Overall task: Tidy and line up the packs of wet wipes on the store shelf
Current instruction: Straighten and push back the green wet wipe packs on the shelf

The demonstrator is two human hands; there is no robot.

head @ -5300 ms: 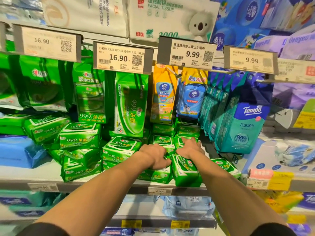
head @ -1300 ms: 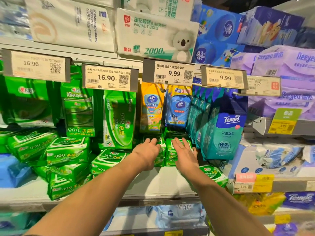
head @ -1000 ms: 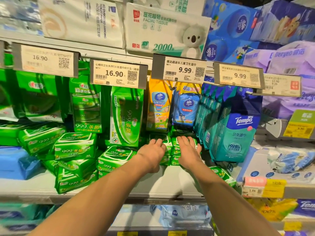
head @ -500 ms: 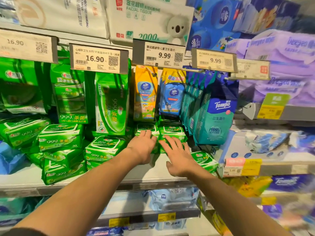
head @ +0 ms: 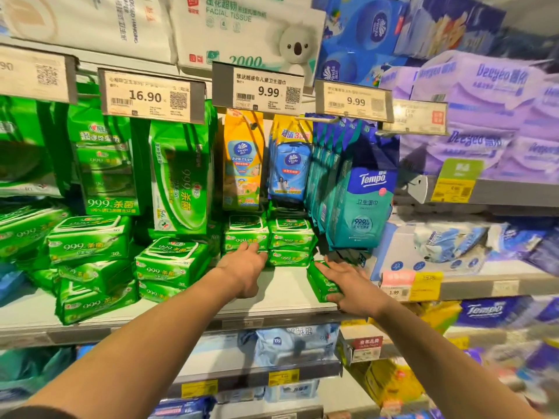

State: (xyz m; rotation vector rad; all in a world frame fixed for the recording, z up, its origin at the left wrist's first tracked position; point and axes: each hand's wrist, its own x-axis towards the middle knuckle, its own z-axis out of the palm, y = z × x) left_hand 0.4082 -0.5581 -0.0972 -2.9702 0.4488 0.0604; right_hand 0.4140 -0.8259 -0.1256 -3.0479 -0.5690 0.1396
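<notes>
On the middle shelf (head: pixel 281 294), two neat little stacks of green wet wipe packs (head: pixel 267 241) pushed to the back, right under the hanging orange and blue Vinda packs (head: pixel 242 164). Probably shoved back there to square them against the rear and leave the front lip bare for the next row.

Left hand (head: pixel 243 269) flat and relaxed, fingertips touching the front of the left stack, nothing gripped. Looks like a steadying nudge to hold the fronts flush, not a grab.

Right hand (head: pixel 348 285) well apart from the left, fingers spread and draped over a stray green pack (head: pixel 320 284) lying crooked near the shelf edge, just below the teal Tempo packs (head: pixel 361 207). Resting on top with the thumb side curling at the near end, so likely about to close on it; can't tell yet if properly clamped.

Guessing that stray one goes next to or on top of the tidy stacks. Meanwhile the bigger green pile (head: pixel 127 267) further left sits tilted and slumped, so plenty left to line up. Edges of the view pretty blurry too.
</notes>
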